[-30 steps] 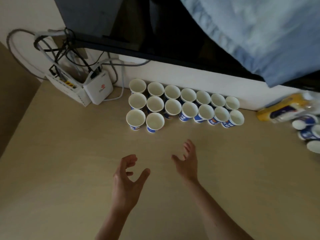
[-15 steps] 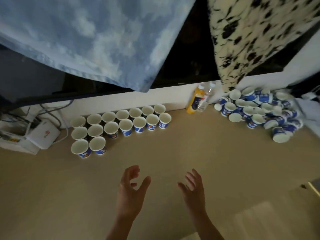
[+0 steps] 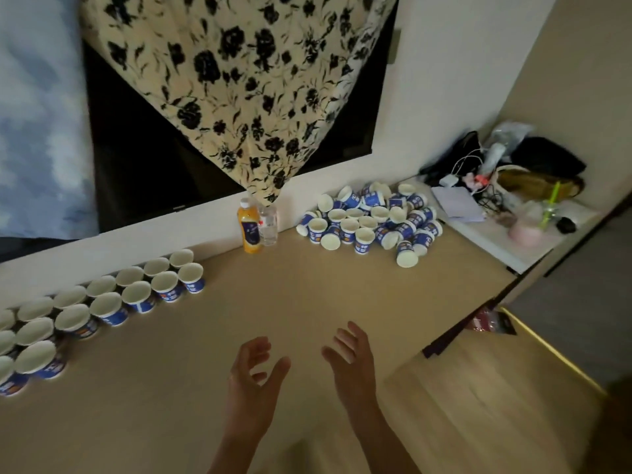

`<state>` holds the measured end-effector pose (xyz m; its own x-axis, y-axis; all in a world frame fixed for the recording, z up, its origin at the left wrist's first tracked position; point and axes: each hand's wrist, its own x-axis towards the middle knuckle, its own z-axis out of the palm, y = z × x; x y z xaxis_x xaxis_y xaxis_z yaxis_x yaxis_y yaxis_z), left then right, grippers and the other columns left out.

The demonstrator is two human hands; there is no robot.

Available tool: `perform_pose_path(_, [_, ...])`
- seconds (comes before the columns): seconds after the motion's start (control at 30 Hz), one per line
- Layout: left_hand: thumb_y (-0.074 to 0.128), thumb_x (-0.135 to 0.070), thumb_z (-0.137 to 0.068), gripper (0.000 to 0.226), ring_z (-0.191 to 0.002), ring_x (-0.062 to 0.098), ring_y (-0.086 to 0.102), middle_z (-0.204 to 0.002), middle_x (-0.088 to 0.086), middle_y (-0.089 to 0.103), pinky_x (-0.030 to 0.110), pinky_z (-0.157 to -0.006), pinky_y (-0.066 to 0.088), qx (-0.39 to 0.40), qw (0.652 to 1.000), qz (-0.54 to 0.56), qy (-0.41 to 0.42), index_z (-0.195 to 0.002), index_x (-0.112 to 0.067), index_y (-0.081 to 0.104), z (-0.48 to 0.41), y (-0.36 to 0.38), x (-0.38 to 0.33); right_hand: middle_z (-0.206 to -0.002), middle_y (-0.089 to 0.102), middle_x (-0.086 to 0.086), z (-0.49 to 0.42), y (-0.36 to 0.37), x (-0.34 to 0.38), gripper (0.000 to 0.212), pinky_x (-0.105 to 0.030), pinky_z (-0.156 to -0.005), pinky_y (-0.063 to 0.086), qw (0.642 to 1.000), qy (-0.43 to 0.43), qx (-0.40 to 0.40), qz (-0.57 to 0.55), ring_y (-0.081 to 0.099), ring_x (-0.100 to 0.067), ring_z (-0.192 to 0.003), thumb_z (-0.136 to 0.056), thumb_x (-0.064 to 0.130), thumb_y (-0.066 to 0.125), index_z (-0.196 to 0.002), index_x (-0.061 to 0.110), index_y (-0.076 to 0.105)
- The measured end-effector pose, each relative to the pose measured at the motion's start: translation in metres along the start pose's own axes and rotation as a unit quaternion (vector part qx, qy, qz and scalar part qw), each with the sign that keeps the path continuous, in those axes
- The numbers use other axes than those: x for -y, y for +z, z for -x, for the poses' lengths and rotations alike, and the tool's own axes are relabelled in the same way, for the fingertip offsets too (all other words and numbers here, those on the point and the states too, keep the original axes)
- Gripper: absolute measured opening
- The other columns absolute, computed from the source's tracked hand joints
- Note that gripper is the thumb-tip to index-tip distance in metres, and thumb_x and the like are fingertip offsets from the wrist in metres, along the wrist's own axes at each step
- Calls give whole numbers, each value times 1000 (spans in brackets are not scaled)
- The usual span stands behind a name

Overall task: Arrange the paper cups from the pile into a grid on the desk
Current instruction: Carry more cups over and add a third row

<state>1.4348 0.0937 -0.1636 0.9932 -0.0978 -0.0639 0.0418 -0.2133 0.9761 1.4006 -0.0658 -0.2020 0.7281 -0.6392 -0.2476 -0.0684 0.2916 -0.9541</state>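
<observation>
A jumbled pile of blue-and-white paper cups [image 3: 372, 220] lies at the back right of the beige desk [image 3: 307, 302], against the wall. Upright cups in rows [image 3: 136, 295] line the wall at the left, running off the left edge. My left hand [image 3: 254, 378] and my right hand [image 3: 352, 360] hover side by side above the desk's front middle. Both are empty with fingers loosely spread, well short of the pile and of the rows.
An orange drink bottle [image 3: 249, 230] and a clear water bottle [image 3: 268, 225] stand at the wall between rows and pile. A white shelf [image 3: 496, 241] with cables, bags and clutter adjoins the desk's right end. Floral fabric [image 3: 239, 80] hangs above.
The view has swung right: the cup rows slid to the left edge and the pile came into full view. Both hands stayed open and empty in front of me.
</observation>
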Motion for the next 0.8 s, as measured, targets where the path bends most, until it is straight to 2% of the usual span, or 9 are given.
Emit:
perform_pose_path(0.03, [82, -8, -80, 38, -100, 6, 65, -107, -6, 69, 28, -77, 52, 2, 1000, -2, -1, -106, -26, 62, 0, 9, -3, -123, 62, -6, -3, -9, 1, 65, -54, -109, 44, 1000, 0, 1, 3, 61, -23, -115, -78, -2, 81, -132, 16, 48])
perform_pose_path(0.13, [82, -10, -79, 37, -97, 1, 65, -107, -8, 70, 33, -79, 56, 10, 1000, -11, -1, -105, -28, 63, -8, 35, -7, -124, 63, -10, -17, -31, 4, 80, -46, -105, 49, 1000, -2, 1, 22, 63, -22, -115, -63, 32, 87, -132, 16, 49])
perform_pose_path(0.17, [82, -9, -79, 37, -97, 1, 65, -107, -8, 70, 35, -80, 57, 13, 1000, -9, -5, -105, -27, 63, -13, 45, -7, -125, 63, -12, -23, -37, 3, 84, -41, -102, 51, 1000, -3, 2, 30, 64, -22, -114, -59, 37, 85, -131, 16, 49])
perform_pose_path(0.27, [81, -8, -81, 36, -102, 7, 65, -109, -7, 70, 34, -81, 55, 28, 999, 0, -16, -108, -24, 63, -32, 75, -5, -123, 64, -12, -49, -55, -2, 74, -20, -85, 54, 998, -4, 8, 68, 66, -22, -112, -64, 30, 80, -130, 16, 50])
perform_pose_path(0.33, [81, -9, -81, 36, -103, 8, 65, -109, -6, 70, 32, -81, 55, 42, 999, 9, -19, -109, -23, 63, -47, 98, -3, -122, 64, -10, -71, -67, 0, 71, -13, -78, 52, 995, -1, 15, 103, 67, -20, -110, -69, 25, 82, -131, 16, 51])
perform_pose_path(0.43, [80, -10, -83, 34, -102, 6, 65, -109, -7, 70, 25, -78, 52, 70, 997, 11, -24, -110, -22, 63, -75, 135, -6, -120, 64, -8, -108, -93, 12, 58, -12, -76, 52, 986, -5, 11, 166, 69, -16, -105, -80, 6, 81, -131, 15, 53])
perform_pose_path(0.53, [79, -12, -83, 32, -101, 4, 65, -109, -8, 70, 20, -76, 49, 84, 996, 13, -37, -110, -22, 63, -101, 170, -11, -117, 66, -7, -144, -127, 25, 51, -13, -75, 54, 975, 0, -15, 220, 70, -13, -99, -82, 5, 79, -128, 14, 57])
perform_pose_path(0.67, [79, -14, -83, 32, -99, 2, 64, -108, -10, 69, 24, -77, 53, 110, 993, 2, -30, -110, -22, 63, -132, 204, -23, -113, 67, -3, -190, -151, 37, 43, -12, -70, 52, 966, 15, -60, 249, 69, -12, -96, -84, 5, 77, -123, 12, 61])
perform_pose_path(0.8, [79, -14, -83, 30, -94, -5, 63, -107, -12, 70, 24, -77, 52, 105, 994, 3, -29, -107, -24, 64, -154, 222, -36, -105, 69, 1, -239, -159, 44, 31, -12, -69, 49, 952, 0, -90, 294, 71, -14, -91, -80, 2, 78, -107, 12, 65])
